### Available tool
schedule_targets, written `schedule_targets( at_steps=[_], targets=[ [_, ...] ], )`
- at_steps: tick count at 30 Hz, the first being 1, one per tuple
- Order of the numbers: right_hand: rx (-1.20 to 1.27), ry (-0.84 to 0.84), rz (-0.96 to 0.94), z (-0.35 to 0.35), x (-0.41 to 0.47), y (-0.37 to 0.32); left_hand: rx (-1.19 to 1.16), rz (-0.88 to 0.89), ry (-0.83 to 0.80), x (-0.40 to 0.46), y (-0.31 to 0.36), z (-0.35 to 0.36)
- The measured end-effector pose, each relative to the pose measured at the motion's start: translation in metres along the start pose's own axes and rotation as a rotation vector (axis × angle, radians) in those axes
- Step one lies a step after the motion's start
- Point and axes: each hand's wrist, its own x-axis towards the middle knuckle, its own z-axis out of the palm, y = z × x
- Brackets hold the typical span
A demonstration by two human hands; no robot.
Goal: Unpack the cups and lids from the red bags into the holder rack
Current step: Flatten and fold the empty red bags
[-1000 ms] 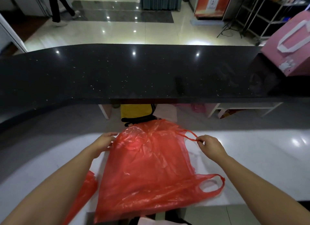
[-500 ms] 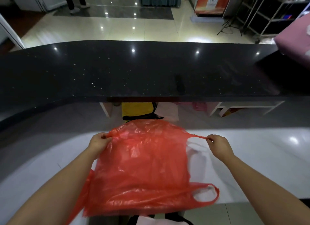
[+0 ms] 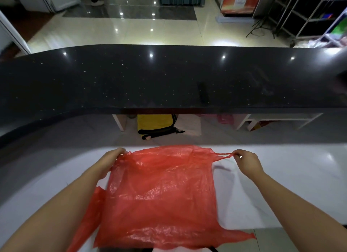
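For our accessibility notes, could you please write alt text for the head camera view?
Two bare hands stretch a flat red plastic bag over a white counter: left hand grips one corner, right hand pinches a handle. A black countertop lies beyond.

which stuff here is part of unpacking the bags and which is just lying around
Part of the job:
- red bag, stretched flat over the white table
- left hand gripping its left edge
- right hand pinching its handle
- second piece of red plastic at lower left

Just lying about:
- black counter
- yellow bag on the floor beneath it
- metal shelving far right

No cups, lids or rack in view.
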Motion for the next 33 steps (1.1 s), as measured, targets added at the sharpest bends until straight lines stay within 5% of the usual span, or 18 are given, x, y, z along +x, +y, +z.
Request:
schedule_targets(
  at_steps=[7, 33],
  targets=[
    [0.005, -0.012, -0.004, -0.001, 0.001, 0.003, 0.085, 0.152, -0.084, 0.000, 0.006, 0.000],
    [0.047, -0.023, 0.061, -0.016, 0.000, 0.007, 0.156, 0.139, -0.188, -0.009, 0.007, -0.012]
  ],
)
